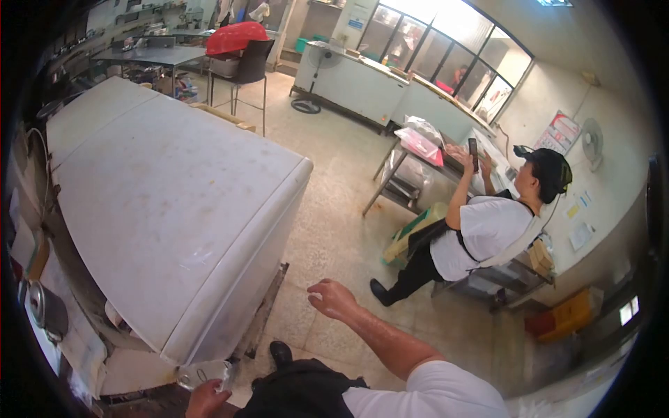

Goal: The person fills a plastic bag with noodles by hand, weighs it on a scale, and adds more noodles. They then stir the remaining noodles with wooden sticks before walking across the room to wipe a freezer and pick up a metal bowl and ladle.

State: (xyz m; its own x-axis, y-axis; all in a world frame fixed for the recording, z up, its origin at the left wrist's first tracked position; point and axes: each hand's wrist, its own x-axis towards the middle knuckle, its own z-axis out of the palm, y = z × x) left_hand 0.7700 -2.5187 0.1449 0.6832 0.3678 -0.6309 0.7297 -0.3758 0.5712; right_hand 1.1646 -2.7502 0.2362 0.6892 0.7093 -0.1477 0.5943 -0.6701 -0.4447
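Note:
Low in the view, my left hand (207, 400) is closed on a clear, see-through container (198, 375), just below the near corner of the large white chest freezer (174, 202). What kind of container it is, I cannot make out. My right hand (333, 299) is stretched forward above the tiled floor, to the right of the freezer. Its fingers are loosely bent and apart, with nothing in them.
A person (491, 230) in a white shirt and black cap stands at the right, holding up a phone (474, 155). Beyond are a metal table (397, 167) with plastic bags, a dark chair (254, 63), and a floor fan (313, 76). A metal pot (47, 310) sits far left.

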